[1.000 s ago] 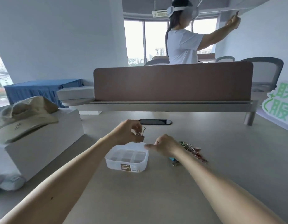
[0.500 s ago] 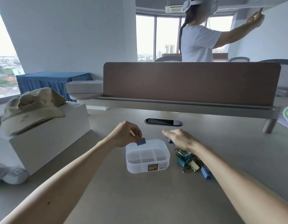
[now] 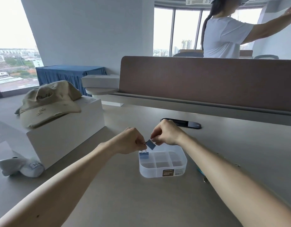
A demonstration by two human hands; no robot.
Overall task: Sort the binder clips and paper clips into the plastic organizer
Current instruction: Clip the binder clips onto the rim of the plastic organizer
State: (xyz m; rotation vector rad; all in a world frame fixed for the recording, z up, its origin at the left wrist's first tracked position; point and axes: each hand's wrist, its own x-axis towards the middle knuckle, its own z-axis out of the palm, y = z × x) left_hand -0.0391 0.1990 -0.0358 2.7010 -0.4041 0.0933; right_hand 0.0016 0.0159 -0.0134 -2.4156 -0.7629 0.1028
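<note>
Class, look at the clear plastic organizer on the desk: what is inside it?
The organizer shows one blue binder clip hanging at its far-left compartment from the left hand. The other compartments look empty; whether the clip has landed is unclear.

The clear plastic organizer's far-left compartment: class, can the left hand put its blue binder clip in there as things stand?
Probably yes. The left hand dangles its blue binder clip right at the lidless clear plastic organizer's far-left compartment; nothing blocks it.

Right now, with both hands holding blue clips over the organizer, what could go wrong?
The left hand dangles its blue binder clip at the plastic organizer's far-left rim; it could drop outside. The right hand's tilted blue clip nearly touches the left fingers and might snag. The right forearm hides the remaining pile.
</note>
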